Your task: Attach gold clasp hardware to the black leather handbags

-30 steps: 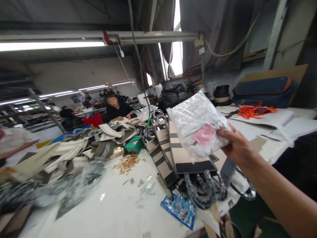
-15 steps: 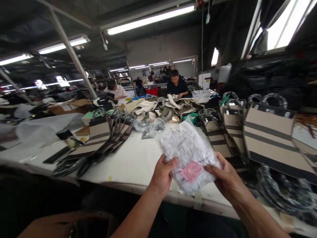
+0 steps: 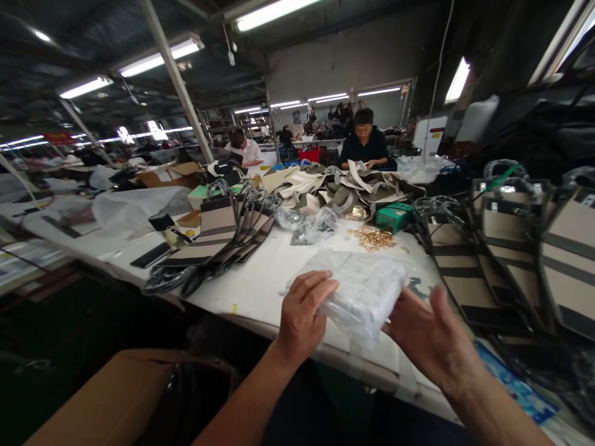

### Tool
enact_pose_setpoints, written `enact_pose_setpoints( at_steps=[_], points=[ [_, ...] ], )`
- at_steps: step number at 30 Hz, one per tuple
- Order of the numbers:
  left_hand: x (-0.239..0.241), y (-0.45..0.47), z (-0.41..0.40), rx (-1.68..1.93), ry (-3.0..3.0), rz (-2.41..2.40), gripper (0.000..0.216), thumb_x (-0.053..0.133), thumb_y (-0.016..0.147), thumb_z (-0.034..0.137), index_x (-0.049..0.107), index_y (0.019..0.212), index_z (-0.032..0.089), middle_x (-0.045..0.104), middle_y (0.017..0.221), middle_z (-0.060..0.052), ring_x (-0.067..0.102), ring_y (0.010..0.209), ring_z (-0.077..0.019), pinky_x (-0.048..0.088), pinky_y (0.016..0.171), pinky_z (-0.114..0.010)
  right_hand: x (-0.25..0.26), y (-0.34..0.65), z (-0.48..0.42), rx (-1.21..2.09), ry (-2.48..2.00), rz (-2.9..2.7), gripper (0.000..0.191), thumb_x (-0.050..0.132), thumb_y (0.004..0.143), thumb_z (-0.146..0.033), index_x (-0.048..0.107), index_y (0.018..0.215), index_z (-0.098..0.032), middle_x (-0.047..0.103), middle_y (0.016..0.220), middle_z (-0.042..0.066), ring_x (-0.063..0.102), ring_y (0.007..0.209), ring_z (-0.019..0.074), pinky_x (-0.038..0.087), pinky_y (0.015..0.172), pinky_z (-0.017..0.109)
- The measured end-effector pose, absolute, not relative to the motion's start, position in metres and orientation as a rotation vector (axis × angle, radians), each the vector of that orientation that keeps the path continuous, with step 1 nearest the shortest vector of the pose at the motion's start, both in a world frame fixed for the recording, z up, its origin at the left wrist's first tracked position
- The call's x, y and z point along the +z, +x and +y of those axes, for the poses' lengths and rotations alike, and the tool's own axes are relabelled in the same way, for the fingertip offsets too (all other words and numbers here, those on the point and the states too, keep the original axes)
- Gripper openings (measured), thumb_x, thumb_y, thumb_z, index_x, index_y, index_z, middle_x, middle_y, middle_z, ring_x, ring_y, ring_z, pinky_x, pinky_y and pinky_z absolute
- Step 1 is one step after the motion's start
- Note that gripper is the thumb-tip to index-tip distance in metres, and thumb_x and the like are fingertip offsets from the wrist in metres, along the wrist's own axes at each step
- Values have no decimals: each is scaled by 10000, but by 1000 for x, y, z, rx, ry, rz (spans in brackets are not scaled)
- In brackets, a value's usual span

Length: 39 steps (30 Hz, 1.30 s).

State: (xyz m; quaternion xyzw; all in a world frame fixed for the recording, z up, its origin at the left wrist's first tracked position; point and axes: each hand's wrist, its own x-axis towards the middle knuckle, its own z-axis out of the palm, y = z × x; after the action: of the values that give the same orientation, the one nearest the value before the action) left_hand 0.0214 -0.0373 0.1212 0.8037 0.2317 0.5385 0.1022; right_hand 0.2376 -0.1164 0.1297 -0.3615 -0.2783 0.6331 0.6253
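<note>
A clear plastic packet of white pieces (image 3: 363,291) lies at the near edge of the white table (image 3: 260,285). My left hand (image 3: 303,316) rests on top of its left end, fingers curled over it. Right of the packet, my right hand (image 3: 430,334) is open, its palm turned toward the packet and its fingers spread, touching or just off the packet's right end.
Beige-and-dark striped tote bags stand at the right (image 3: 543,254) and lie fanned at the left (image 3: 223,232). Gold fittings (image 3: 374,237), a green box (image 3: 394,217) and fabric pieces (image 3: 325,186) lie further back. Two people work beyond. A cardboard box (image 3: 116,402) stands below the table edge.
The packet came down from mid-air, held up by my right hand alone, to the table edge. My left hand joined it, my right hand opened, and the view turned left.
</note>
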Motion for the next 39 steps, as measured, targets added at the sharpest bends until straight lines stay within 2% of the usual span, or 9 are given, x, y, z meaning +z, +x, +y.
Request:
enact_pose_setpoints(
  at_steps=[2, 5, 9, 18, 24, 28, 32, 35, 39],
  points=[
    [118, 17, -40, 1589, 2647, 570, 416, 541, 845, -9, 622, 1183, 220, 670, 1204, -80, 581, 1177, -224, 501, 1018, -453, 128, 235, -114, 1535, -793, -572, 743, 461, 795, -793, 624, 1279, -254, 635, 1319, 128, 514, 1287, 381, 432, 1016, 553],
    [112, 11, -46, 1532, 2815, 556, 375, 614, 834, 5, 637, 1145, 214, 672, 1180, -77, 585, 1154, -214, 513, 1020, -447, 119, 232, -108, 1539, -878, -477, 537, 675, 819, -489, 597, 1308, -279, 701, 1219, 84, 565, 1239, 345, 435, 1028, 509],
    [101, 2, -52, 1449, 2876, 613, 364, 633, 849, 45, 630, 1163, 230, 649, 1203, -73, 574, 1163, -213, 515, 1026, -461, 108, 226, -102, 1520, -870, -451, 612, 738, 787, -297, 542, 1367, -274, 723, 1169, 75, 608, 1179, 332, 450, 1012, 495],
    [71, -11, -57, 1320, 2891, 776, 402, 601, 867, 48, 629, 1187, 288, 644, 1211, -55, 569, 1162, -206, 487, 1046, -459, 86, 228, -90, 1519, -922, -670, 516, 790, 753, -373, 646, 1227, -231, 719, 1166, 104, 648, 1102, 325, 485, 952, 469],
    [56, -24, -68, 1202, 2913, 922, 443, 619, 870, 102, 619, 1241, 345, 641, 1264, -40, 549, 1199, -219, 435, 1082, -460, 68, 227, -78, 1556, -996, -783, 602, 780, 720, -441, 615, 1267, -254, 711, 1185, 92, 641, 1112, 329, 496, 934, 467],
    [43, -25, -74, 883, 2905, 998, 452, 564, 887, 105, 592, 1301, 284, 607, 1339, -73, 516, 1252, -235, 376, 1122, -470, 46, 233, -56, 1566, -1064, -847, 572, 747, 729, -410, 613, 1264, -255, 709, 1177, 75, 649, 1088, 318, 497, 934, 472],
    [36, -15, -75, 540, 2815, 1069, 460, 550, 889, 166, 557, 1346, 213, 549, 1413, -103, 467, 1310, -265, 314, 1153, -499, 30, 245, -39, 1254, -1431, -974, 532, 745, 723, -466, 650, 1204, -259, 701, 1180, 64, 639, 1085, 308, 480, 961, 468],
    [36, -8, -72, 515, 2788, 1086, 434, 562, 887, 222, 578, 1322, 220, 572, 1387, -100, 489, 1274, -283, 327, 1125, -523, 32, 249, -32, 916, -1734, -1193, 619, 720, 728, -564, 630, 1252, -247, 656, 1257, 91, 603, 1130, 313, 439, 1002, 488],
    [35, -5, -65, 526, 2790, 1030, 412, 567, 878, 226, 602, 1289, 229, 604, 1344, -87, 525, 1207, -283, 350, 1093, -517, 32, 241, -20, 757, -1875, -1427, 631, 680, 746, -589, 636, 1246, -207, 627, 1268, 131, 583, 1149, 309, 416, 1023, 469]
  ],
)
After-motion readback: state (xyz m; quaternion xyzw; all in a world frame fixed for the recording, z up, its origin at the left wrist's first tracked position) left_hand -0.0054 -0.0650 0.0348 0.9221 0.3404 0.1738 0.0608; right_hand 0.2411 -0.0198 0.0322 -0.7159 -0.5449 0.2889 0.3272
